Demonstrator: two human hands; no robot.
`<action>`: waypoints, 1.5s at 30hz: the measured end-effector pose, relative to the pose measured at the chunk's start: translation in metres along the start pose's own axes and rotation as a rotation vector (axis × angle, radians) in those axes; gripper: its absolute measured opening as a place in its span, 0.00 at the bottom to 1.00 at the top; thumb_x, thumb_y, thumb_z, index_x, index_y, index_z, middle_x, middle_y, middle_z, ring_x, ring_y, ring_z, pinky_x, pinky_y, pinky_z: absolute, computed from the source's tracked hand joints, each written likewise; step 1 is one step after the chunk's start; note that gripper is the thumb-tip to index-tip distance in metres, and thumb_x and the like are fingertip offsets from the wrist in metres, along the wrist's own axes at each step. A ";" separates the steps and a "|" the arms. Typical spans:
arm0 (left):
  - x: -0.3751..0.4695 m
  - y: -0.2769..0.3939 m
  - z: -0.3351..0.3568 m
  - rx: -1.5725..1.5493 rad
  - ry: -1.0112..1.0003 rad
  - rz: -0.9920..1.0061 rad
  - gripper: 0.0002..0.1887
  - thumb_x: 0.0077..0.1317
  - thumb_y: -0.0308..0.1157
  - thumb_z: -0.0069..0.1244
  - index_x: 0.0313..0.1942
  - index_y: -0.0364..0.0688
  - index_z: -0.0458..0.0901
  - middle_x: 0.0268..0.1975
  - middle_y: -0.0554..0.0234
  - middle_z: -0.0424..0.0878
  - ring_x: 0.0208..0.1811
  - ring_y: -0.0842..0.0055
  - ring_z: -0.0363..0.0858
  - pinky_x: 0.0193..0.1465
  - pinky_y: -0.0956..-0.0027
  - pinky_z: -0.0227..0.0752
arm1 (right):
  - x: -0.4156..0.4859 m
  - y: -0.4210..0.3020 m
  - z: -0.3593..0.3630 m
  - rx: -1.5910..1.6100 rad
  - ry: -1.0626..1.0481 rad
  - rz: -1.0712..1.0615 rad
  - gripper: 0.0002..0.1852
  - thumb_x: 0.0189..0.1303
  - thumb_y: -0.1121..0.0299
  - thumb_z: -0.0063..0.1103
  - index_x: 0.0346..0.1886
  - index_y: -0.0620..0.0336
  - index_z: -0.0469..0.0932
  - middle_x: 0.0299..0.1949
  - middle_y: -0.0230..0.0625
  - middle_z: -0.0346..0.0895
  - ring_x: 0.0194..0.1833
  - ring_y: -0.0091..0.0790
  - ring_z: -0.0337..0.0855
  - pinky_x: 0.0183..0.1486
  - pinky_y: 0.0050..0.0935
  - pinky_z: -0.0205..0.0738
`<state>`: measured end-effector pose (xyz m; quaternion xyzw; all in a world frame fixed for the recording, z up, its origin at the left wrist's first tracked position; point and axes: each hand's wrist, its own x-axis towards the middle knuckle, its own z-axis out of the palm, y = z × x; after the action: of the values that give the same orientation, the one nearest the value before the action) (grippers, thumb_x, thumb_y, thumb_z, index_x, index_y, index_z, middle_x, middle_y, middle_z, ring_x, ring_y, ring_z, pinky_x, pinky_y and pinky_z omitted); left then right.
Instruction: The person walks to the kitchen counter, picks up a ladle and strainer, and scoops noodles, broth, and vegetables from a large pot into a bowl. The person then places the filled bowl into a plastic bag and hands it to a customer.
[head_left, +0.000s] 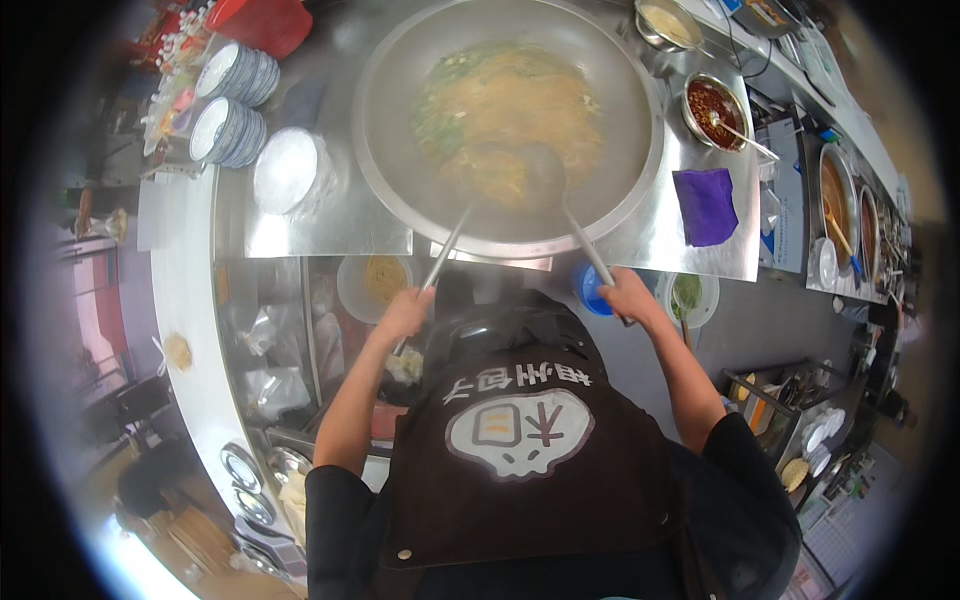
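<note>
In front of me is a large metal wok (382, 161) holding steaming, orange-brown broth (517, 90) with green leafy pieces. My left hand (407, 311) grips the metal handle (448, 247) of a utensil whose head is dipped in the food and blurred. My right hand (628, 294) is closed on the handle of a metal ladle (546, 176), its dark round bowl in the broth near the wok's near side. Both handles cross the near rim, spread apart towards my hands. Steam and motion blur hide details of the utensil heads.
Stacked bowls (244, 135), a plastic-wrapped white stack (285, 171) and a red container (270, 26) stand left. To the right are a bowl of red chili sauce (715, 111) and a purple cloth (705, 206). Below the counter are noodles (385, 277), a blue container (592, 289) and greens (687, 292).
</note>
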<state>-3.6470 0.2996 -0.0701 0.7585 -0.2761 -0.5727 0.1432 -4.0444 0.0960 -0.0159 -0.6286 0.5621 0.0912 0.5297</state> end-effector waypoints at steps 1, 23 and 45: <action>0.001 -0.001 0.006 0.206 0.136 0.165 0.23 0.76 0.49 0.42 0.34 0.37 0.74 0.23 0.54 0.78 0.20 0.67 0.80 0.22 0.62 0.71 | 0.008 -0.005 0.006 0.088 -0.076 -0.025 0.10 0.57 0.69 0.59 0.29 0.67 0.73 0.19 0.44 0.76 0.17 0.36 0.77 0.21 0.37 0.70; -0.021 0.004 -0.045 0.449 0.602 0.204 0.21 0.73 0.48 0.47 0.42 0.35 0.76 0.34 0.35 0.83 0.31 0.41 0.81 0.37 0.45 0.74 | 0.005 -0.005 0.011 0.638 -0.320 -0.019 0.05 0.64 0.71 0.57 0.37 0.61 0.72 0.20 0.28 0.70 0.14 0.22 0.68 0.17 0.23 0.60; -0.015 0.004 -0.008 -0.381 -0.188 -0.082 0.20 0.74 0.48 0.49 0.31 0.43 0.68 0.18 0.73 0.64 0.14 0.83 0.59 0.17 0.72 0.55 | 0.007 -0.029 -0.017 -0.316 0.166 -0.211 0.14 0.59 0.66 0.60 0.40 0.67 0.70 0.24 0.58 0.77 0.31 0.60 0.82 0.36 0.51 0.76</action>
<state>-3.6434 0.3044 -0.0533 0.6716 -0.1439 -0.6880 0.2342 -4.0272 0.0727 0.0026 -0.7647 0.5135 0.0699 0.3829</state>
